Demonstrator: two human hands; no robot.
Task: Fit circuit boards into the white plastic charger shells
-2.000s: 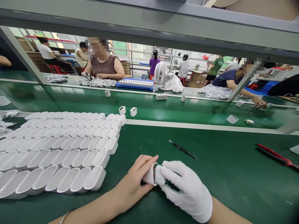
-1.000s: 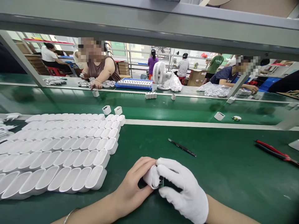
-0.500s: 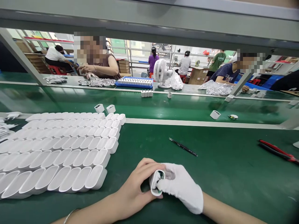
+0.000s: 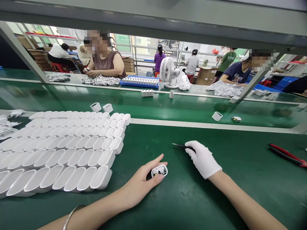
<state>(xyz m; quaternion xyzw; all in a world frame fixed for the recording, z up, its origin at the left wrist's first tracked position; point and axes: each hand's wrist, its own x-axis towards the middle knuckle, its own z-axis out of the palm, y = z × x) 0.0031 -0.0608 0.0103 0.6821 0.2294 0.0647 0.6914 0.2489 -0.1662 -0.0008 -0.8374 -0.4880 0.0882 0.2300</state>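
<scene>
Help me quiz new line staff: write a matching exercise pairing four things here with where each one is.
Things
1. White oval open-topped plastic casing
2. Slim black silver-tipped tweezers
3. Long red-and-black-handled tool
4. Round white plastic fan

Places
A. Just right of the long blue plastic tray
B. In the bare left hand
C. At the picture's right edge, on the green worktop
D. In the white-gloved right hand

Pairs: 1-B; 2-D; 3-C; 4-A

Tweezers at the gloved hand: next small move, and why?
Probably bring the tweezers over to the open white housing. The right hand has them in its fingers, apart from the housing, while the left hand steadies the housing, opening up, with small parts showing inside.
</scene>
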